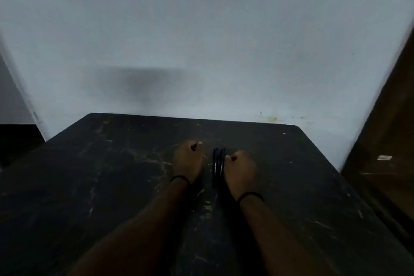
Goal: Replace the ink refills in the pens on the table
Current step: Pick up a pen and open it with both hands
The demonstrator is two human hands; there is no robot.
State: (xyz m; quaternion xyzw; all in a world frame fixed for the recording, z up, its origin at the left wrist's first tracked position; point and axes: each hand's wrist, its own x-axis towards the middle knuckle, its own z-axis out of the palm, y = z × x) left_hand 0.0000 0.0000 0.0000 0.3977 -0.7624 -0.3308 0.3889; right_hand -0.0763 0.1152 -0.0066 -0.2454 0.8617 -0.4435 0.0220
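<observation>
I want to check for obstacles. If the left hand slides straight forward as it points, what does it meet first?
Nothing on the table, it seems. The left hand points toward the wall; the pens lie beside it, out of line. Depth is unclear.

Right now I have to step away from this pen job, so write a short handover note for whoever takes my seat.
Left hand: closed in a fist on the table, holding nothing I can see.
Right hand: also fisted, nothing visible in it.
Two black pens lie side by side between the hands, both still assembled.
No loose refills are in view.
Done: nothing visible.
Left: open each pen and swap its refill.
</observation>
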